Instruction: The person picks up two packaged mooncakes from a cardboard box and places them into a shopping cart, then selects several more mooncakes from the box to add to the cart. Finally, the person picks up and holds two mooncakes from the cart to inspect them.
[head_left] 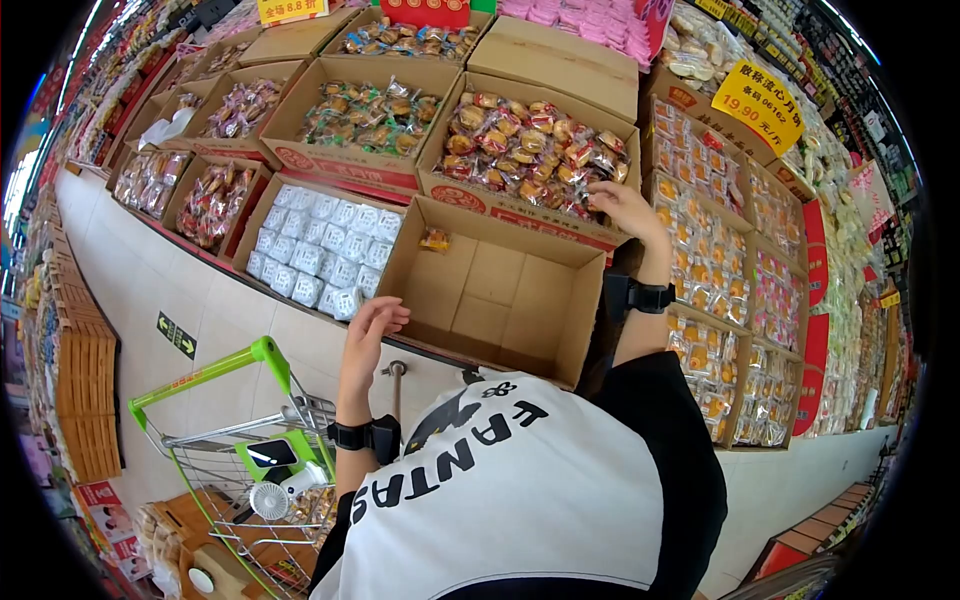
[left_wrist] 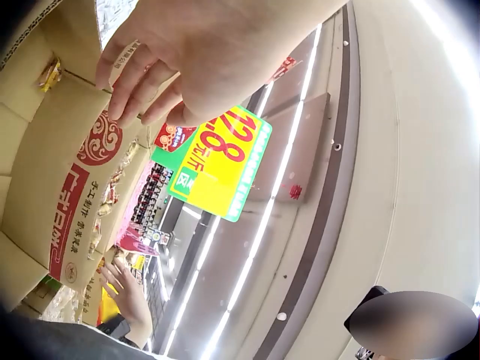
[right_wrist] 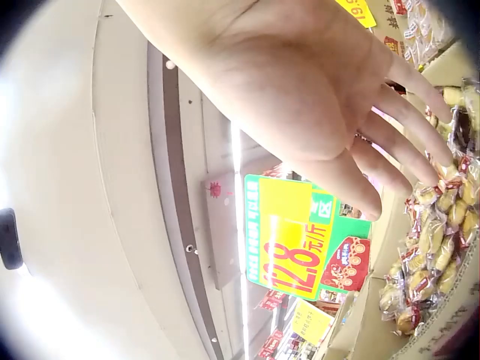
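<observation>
My right hand [head_left: 632,212] reaches over the right side of a carton of wrapped mooncakes [head_left: 520,145]. In the right wrist view its fingers stretch loosely toward the mooncakes [right_wrist: 431,232], with nothing gripped. My left hand [head_left: 372,325] hovers at the near left corner of a cardboard box [head_left: 500,290], its fingers slightly bent and holding nothing. One small wrapped mooncake [head_left: 435,240] lies inside that box, at its far left corner. White wrapped packs [head_left: 325,240] fill the box beside my left hand.
A green-handled shopping cart [head_left: 250,440] stands at the lower left, carrying a phone [head_left: 272,454] and a small white fan [head_left: 270,500]. More cartons of wrapped cakes [head_left: 375,115] line the back. Stacked trays of packed pastries [head_left: 705,270] rise on the right under a yellow price sign [head_left: 758,106].
</observation>
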